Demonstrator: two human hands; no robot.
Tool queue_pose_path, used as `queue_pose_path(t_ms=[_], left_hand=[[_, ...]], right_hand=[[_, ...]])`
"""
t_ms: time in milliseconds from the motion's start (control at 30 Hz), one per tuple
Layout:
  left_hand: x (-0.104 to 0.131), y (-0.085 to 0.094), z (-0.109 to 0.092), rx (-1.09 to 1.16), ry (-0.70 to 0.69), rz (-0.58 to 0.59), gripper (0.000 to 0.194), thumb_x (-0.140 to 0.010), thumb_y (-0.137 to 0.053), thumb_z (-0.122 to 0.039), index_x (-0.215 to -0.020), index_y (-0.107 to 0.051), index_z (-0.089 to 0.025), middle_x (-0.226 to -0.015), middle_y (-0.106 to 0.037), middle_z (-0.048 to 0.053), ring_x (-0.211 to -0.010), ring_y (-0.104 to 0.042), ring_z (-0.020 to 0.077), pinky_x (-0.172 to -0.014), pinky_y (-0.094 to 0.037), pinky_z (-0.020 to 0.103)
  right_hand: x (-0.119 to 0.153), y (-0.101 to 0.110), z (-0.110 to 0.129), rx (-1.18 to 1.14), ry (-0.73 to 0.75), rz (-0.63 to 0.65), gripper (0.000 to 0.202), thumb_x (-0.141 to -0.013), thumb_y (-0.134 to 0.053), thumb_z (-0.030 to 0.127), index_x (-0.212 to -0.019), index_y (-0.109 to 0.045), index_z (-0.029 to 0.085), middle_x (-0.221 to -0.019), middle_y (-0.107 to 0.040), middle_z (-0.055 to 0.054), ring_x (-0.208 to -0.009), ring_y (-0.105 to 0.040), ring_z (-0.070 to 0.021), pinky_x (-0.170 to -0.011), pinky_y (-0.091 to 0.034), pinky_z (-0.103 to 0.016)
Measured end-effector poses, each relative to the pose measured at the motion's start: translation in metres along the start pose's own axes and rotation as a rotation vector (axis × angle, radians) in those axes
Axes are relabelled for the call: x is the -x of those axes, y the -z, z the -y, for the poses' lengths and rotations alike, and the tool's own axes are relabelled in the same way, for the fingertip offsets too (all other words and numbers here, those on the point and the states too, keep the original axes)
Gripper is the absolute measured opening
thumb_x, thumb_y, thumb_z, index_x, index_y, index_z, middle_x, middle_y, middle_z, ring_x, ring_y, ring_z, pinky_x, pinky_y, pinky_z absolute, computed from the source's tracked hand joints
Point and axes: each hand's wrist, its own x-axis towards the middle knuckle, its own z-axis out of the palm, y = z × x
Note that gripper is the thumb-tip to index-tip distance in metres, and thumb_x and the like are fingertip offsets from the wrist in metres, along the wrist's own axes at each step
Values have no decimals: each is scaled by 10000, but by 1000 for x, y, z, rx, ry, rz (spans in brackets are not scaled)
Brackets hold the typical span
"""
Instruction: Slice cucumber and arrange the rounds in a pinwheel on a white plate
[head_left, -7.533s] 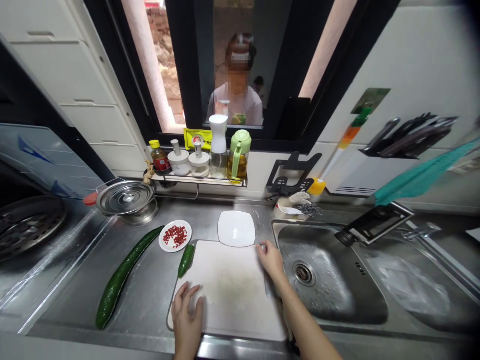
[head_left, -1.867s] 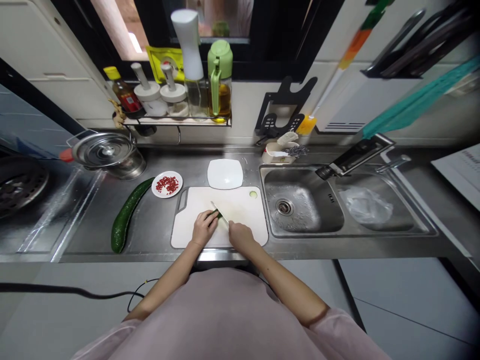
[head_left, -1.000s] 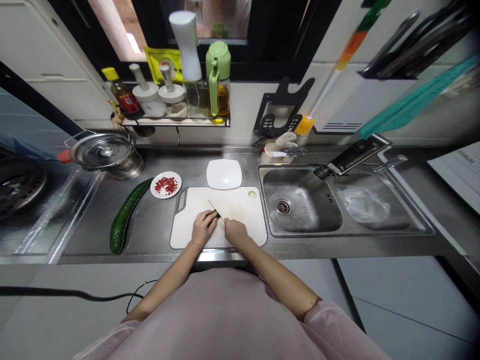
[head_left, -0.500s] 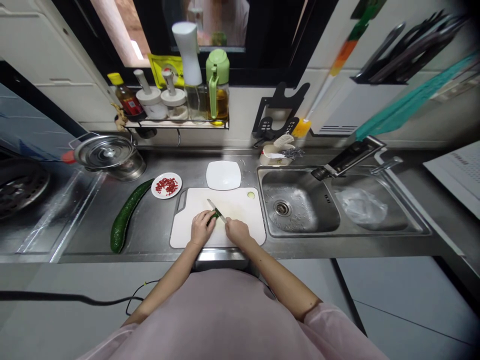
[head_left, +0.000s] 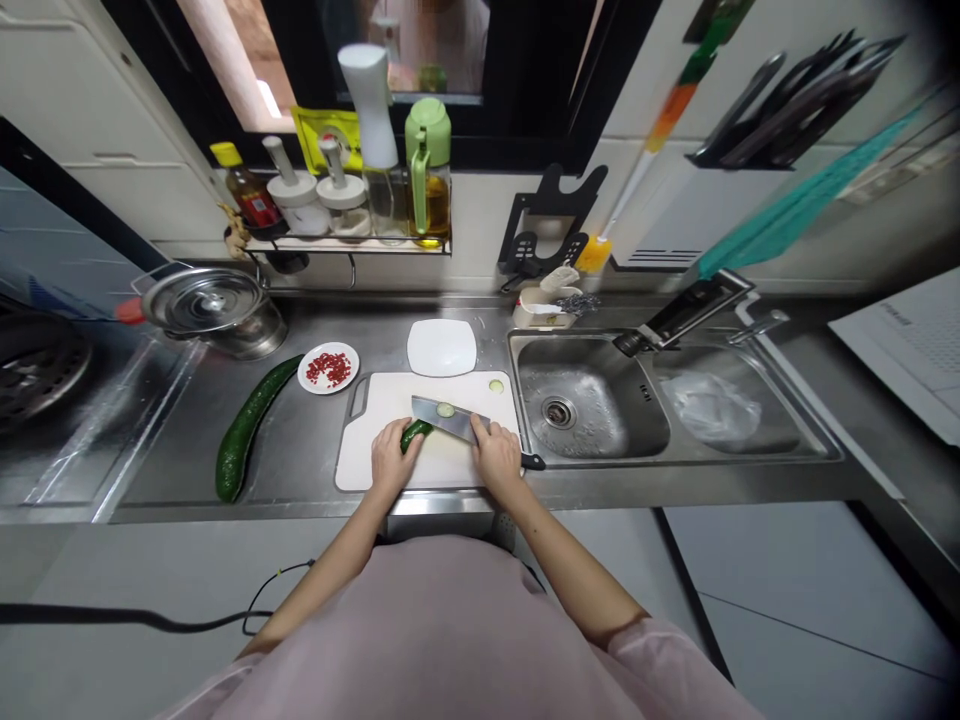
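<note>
On a white cutting board [head_left: 367,455], my left hand [head_left: 390,455] is closed around a short piece of cucumber [head_left: 415,434]. My right hand [head_left: 496,455] grips a broad kitchen knife [head_left: 457,422], its black handle showing past the palm. The blade lies tilted with its flat side up, beside the cut end of the piece. One pale cucumber slice [head_left: 445,410] sticks to the blade. Another round slice [head_left: 496,386] rests at the board's far right corner.
Behind the board is a white square plate [head_left: 442,348]. A small plate [head_left: 328,387] of chopped red bits and a long whole cucumber [head_left: 251,425] lie left. The sink [head_left: 600,400] with its faucet [head_left: 675,310] adjoins right. A lidded steel pot [head_left: 240,325] stands at back left.
The knife has turned from edge-down to lying with its flat side up, a slice now showing on it. My right hand has shifted right, opening a little distance from my left hand.
</note>
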Motion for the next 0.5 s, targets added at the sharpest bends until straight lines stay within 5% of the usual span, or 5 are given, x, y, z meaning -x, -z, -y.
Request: queue_pose_path(t_ms=[333,500], left_hand=[[-9,10,-15,31,129,-173,365,-922,-465,-366,-1235,-553,-200,-1161,-607,129,-1109,-545,265,-967,-417,448],[-37,15,-40,-56,47,-4,310,-876,-552,-396,-1140,-638,-258,-1196,-600,108,-1139,-521,297,-1039,-300,570]], right_hand=[[2,-3,0,-21,19,-39,557,-907,-511,270,-1446,-381,231,-1124,-568,-132,-1047,-505,-254,-889,-318,-341],[2,-4,0,6,90,-100,558,-898,-525,250,-1440,-396,243,-1083,-580,-123,-1015,-508,-250,-867,-308,-340]])
